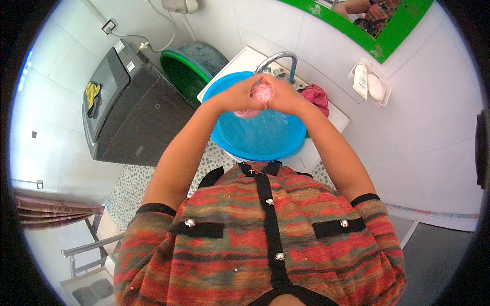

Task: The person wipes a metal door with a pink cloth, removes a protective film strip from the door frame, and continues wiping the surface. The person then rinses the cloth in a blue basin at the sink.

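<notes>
Both my hands are raised over a blue plastic basin (255, 153) that sits at the sink and holds water. My left hand (239, 96) and my right hand (284, 96) meet at the fingertips, curled around a bunched pink cloth (261, 92). The cloth has a faint pattern, and part of it hangs below my left hand toward the water. What kind of cloth item it is, I cannot tell. Just behind my fingers curves a chrome faucet (293, 64). A darker pink cloth (315, 98) lies crumpled on the sink's edge near my right hand.
Left of the sink stands a dark grey washing machine (148, 112) with yellow-and-black gloves (93, 96) on top. A green tub (176, 69) leans between it and the sink. On the right wall, a holder (384, 99) carries a white tube. A green-framed mirror (352, 30) hangs above.
</notes>
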A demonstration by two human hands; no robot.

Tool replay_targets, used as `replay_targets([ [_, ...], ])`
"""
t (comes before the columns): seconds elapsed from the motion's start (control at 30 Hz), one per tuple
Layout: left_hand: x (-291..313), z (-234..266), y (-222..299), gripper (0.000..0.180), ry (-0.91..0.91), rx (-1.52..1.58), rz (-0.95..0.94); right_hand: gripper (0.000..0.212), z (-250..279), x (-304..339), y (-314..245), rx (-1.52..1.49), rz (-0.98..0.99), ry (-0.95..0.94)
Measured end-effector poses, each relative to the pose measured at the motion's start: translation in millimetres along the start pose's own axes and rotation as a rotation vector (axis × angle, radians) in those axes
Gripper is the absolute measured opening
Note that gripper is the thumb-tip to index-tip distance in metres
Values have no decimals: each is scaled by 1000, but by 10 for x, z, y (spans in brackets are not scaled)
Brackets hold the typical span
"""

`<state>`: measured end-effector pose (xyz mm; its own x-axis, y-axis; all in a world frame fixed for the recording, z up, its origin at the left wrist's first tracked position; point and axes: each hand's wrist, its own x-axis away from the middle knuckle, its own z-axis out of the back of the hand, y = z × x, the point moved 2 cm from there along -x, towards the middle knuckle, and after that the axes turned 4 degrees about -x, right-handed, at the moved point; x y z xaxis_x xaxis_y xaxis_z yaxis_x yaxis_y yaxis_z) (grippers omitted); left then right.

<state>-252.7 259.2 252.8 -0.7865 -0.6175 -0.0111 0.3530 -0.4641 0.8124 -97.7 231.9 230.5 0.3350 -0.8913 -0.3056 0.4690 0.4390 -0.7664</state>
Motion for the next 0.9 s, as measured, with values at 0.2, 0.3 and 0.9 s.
replay_targets([
  [0.2,-59,97,-104,57,107,104,174,59,21,70,201,-293,-183,169],
  [0.3,-94,61,-142,43,243,204,230,65,-9,134,256,-517,-298,58],
  [0.9,-310,4,-100,49,312,994,140,38,-254,306,-66,-1881,-654,-94],
])
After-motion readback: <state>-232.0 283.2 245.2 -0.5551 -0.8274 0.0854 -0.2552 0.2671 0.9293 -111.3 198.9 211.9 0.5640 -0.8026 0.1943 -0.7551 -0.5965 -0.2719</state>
